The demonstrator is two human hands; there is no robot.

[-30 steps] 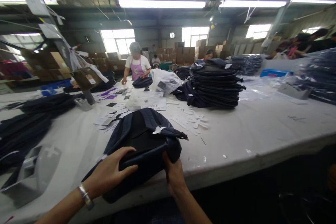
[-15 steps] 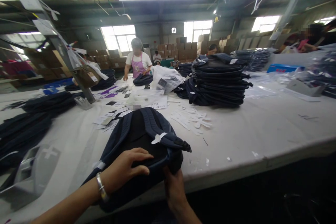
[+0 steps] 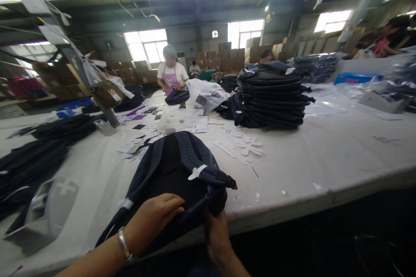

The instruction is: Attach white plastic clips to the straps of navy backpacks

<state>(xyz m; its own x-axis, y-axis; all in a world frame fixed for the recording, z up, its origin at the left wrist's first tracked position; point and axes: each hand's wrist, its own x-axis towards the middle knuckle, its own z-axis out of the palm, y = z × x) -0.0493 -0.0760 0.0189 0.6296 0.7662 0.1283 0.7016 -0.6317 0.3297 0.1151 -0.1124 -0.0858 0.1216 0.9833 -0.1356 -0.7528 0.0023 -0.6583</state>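
Observation:
A dark navy backpack lies at the table's near edge, its padded straps facing up. White paper bands wrap the straps. Across the lower part of the bag lies my left hand, a silver bangle on its wrist; its fingers and thumb are drawn together on the dark fabric. My right hand holds the bag's right side from below, with its fingertips hidden behind the fabric. A strap end with a black buckle sticks out to the right.
White paper strips and small cards lie beyond the bag. A tall stack of navy backpacks stands further back. To the left are more dark bags, a grey box and a metal post. A co-worker stands across the table.
My left hand's thumb and fingers have come together, and the hand has shifted slightly down on the backpack. My right hand stays at the bag's side. The view has turned slightly.

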